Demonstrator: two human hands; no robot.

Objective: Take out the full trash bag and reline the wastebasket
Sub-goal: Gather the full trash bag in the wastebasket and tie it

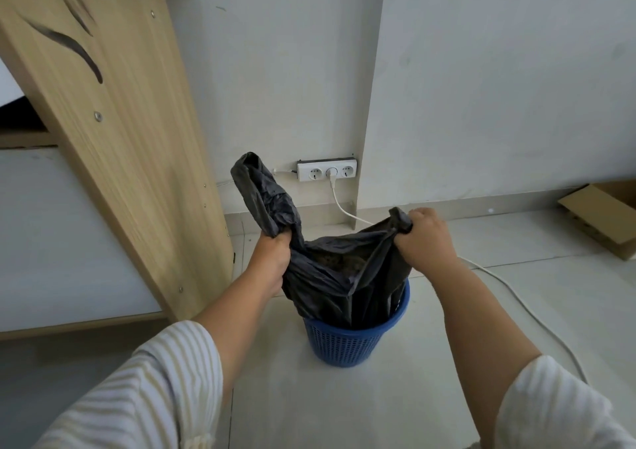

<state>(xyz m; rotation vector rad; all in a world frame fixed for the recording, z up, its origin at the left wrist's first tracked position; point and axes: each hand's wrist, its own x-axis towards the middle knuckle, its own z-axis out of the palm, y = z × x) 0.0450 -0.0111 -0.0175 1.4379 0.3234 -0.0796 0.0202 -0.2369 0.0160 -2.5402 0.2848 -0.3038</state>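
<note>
trash bag [337, 269], black and crumpled, stands partly in the blue mesh wastebasket [347, 342]: its lower part is inside the basket and its mouth is drawn up above the rim. the left hand [272, 259] grips one gathered handle at the bag's 9 o'clock side, and a long tail of plastic sticks up past the fist toward 11 o'clock. the right hand [425, 238] is curled round the other handle at 2 o'clock. between the fists the mouth gapes on dark contents too dim to name. both forearms are bare, with striped sleeves [155, 386] at the bottom corners.

the basket stands upright on a pale, smooth floor [344, 407]. at 12 o'clock from it rises a grey-white wall [481, 87] with a projecting corner. a white power strip [327, 171] is fixed low on it, one plug in the middle socket. the white cable [537, 314] drops behind the bag and trails over the floor toward 4 o'clock, near the basket's right side. at 9 to 10 o'clock a light wooden panel [120, 121] of some furniture fills the left, its foot near the basket. at 2 o'clock, well apart, a cardboard box [605, 214] lies by the wall. bare floor lies at 6 o'clock, between basket and person.
</note>
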